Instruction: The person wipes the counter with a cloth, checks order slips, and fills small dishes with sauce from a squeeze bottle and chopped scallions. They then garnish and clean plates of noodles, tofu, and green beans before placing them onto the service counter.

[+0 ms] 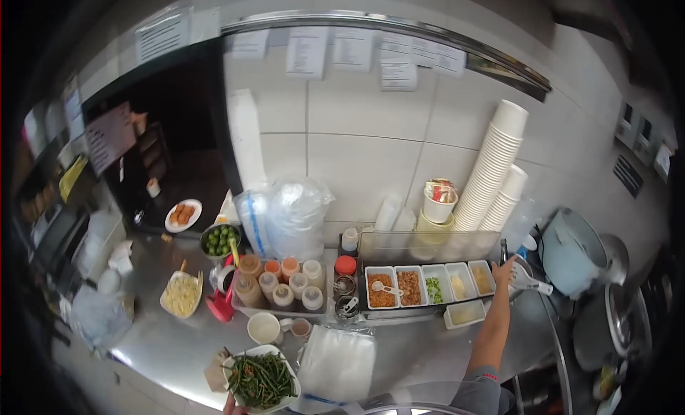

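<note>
At the bottom left, my left hand (232, 405) grips the near edge of a white bowl (295, 386) heaped with green vegetables (261, 378). My right arm stretches over the steel counter, and my right hand (504, 272) is beside the right end of the topping tray, near a dark handle (504, 251) and a white ladle (526, 280). Whether its fingers close on something is too small to tell. White tubs in the tray hold orange bits (380, 298), brown bits (409, 286) and chopped green pieces (433, 289).
Squeeze bottles (282, 295) stand in a bin at the centre left, by a bowl of green fruit (220, 241) and a bowl of pale shreds (181, 295). Tall stacks of white cups (492, 165) rise behind the tray. Plastic bags (337, 365) lie in front. Pots (573, 245) stand right.
</note>
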`<state>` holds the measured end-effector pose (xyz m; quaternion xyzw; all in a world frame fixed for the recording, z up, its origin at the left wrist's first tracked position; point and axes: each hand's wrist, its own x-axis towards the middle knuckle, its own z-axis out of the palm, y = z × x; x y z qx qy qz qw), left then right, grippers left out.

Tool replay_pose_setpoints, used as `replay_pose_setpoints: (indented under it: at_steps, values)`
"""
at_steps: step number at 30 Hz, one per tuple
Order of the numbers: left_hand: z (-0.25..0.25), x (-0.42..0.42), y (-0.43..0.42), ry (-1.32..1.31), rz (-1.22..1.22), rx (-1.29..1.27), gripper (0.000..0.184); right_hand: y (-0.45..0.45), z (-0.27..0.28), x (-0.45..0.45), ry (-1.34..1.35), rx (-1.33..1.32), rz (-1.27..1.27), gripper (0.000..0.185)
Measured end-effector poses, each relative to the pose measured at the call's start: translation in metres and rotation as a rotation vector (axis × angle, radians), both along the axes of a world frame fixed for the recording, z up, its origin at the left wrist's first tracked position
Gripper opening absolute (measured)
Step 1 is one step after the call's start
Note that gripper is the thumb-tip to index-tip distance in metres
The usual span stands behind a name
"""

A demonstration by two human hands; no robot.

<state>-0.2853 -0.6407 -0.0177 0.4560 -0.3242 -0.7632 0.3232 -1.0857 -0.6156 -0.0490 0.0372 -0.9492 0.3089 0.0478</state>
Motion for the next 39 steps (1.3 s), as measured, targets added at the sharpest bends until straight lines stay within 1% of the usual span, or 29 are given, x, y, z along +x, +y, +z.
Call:
replay_pose_setpoints:
  at_steps: [1, 3, 5, 6, 8, 9, 10, 11, 13, 15, 16, 17, 18, 19, 20, 22, 23, 25, 27, 29, 30, 32, 34, 35, 36, 38, 39]
  values:
    - [-0.002, -0.005, 0.009, 0.014, -0.001, -0.010, 0.068, -0.005, 0.007, 0.001, -0.084, 0.035, 0.007, 0.092]
    - [-0.008, -0.016, 0.026, 0.047, 0.003, -0.035, 0.069, -0.005, 0.013, -0.002, 0.028, 0.162, 0.089, 0.079]
    - [-0.009, -0.028, 0.038, 0.095, 0.052, -0.043, 0.069, -0.003, -0.004, -0.045, -0.010, 0.299, 0.247, 0.058]
    - [-0.008, -0.036, 0.041, 0.124, 0.085, -0.042, 0.070, -0.004, -0.001, -0.046, 0.025, 0.304, 0.267, 0.051]
    - [-0.005, -0.042, 0.047, 0.121, 0.029, -0.025, 0.068, 0.007, 0.009, -0.045, 0.085, 0.294, 0.266, 0.037]
    - [-0.006, -0.045, 0.047, 0.132, -0.005, -0.030, 0.067, 0.005, 0.015, -0.026, 0.175, 0.248, 0.092, 0.034]
    - [-0.007, -0.049, 0.045, 0.142, -0.045, -0.039, 0.067, 0.005, 0.015, -0.026, 0.166, 0.207, 0.064, 0.042]
    - [-0.006, -0.054, 0.044, 0.134, -0.062, -0.039, 0.067, 0.008, 0.010, -0.036, 0.163, 0.124, 0.131, 0.052]
    - [-0.001, -0.059, 0.047, 0.114, -0.083, -0.051, 0.068, 0.008, -0.033, -0.087, 0.193, -0.062, 0.226, 0.072]
    - [-0.001, -0.065, 0.051, 0.058, -0.065, -0.033, 0.062, -0.001, -0.071, -0.112, 0.238, -0.255, 0.289, 0.089]
    - [0.002, -0.069, 0.055, 0.024, -0.051, -0.019, 0.059, -0.005, -0.064, -0.106, 0.154, -0.180, 0.256, 0.092]
    - [0.026, -0.080, 0.061, -0.023, 0.009, 0.015, 0.058, -0.003, -0.044, -0.089, 0.069, -0.102, 0.223, 0.096]
    - [0.020, -0.078, 0.062, 0.012, -0.006, 0.000, 0.059, 0.001, -0.024, -0.070, -0.015, -0.019, 0.186, 0.099]
    - [0.009, -0.076, 0.063, 0.049, -0.023, -0.012, 0.060, 0.001, -0.008, -0.045, 0.085, 0.065, 0.159, 0.080]
    - [0.001, -0.075, 0.063, 0.086, -0.041, -0.022, 0.061, 0.002, -0.005, -0.051, 0.089, 0.141, 0.226, 0.072]
    - [-0.002, -0.075, 0.064, 0.073, -0.082, -0.052, 0.064, 0.011, -0.005, -0.066, 0.087, 0.304, 0.359, 0.056]
    - [-0.003, -0.075, 0.065, 0.068, -0.105, -0.065, 0.066, 0.016, 0.003, -0.045, 0.337, 0.284, 0.308, 0.040]
    - [0.000, -0.078, 0.066, 0.113, -0.118, -0.045, 0.066, 0.027, -0.003, -0.071, 0.413, 0.173, 0.531, 0.049]
    - [-0.003, -0.084, 0.062, 0.148, -0.143, -0.042, 0.065, 0.039, 0.022, -0.067, 0.344, 0.066, 0.592, 0.056]
    - [-0.010, -0.088, 0.056, 0.168, -0.175, -0.055, 0.065, 0.052, 0.055, -0.048, 0.413, 0.053, 0.469, 0.064]
    - [-0.008, -0.090, 0.053, 0.162, -0.193, -0.053, 0.065, 0.060, 0.058, -0.049, 0.568, 0.023, 0.436, 0.064]
    - [0.000, -0.099, 0.047, 0.150, -0.228, -0.053, 0.064, 0.079, 0.085, -0.010, 0.615, -0.400, 0.343, 0.054]
    - [-0.001, -0.105, 0.038, 0.187, -0.300, -0.075, 0.065, 0.093, 0.094, 0.030, 0.731, -0.721, 0.197, 0.039]
    - [-0.001, -0.111, 0.035, 0.203, -0.320, -0.079, 0.066, 0.102, 0.074, 0.018, 0.801, -0.719, 0.157, 0.037]
    - [0.000, -0.115, 0.031, 0.214, -0.340, -0.082, 0.066, 0.117, 0.064, 0.017, 0.540, -0.707, 0.208, 0.042]
    - [-0.004, -0.121, 0.021, 0.230, -0.407, -0.083, 0.067, 0.139, 0.044, 0.025, 0.470, -0.502, 0.177, 0.048]
    - [-0.006, -0.125, 0.015, 0.243, -0.439, -0.085, 0.067, 0.147, 0.036, 0.031, 0.475, -0.577, 0.153, 0.048]
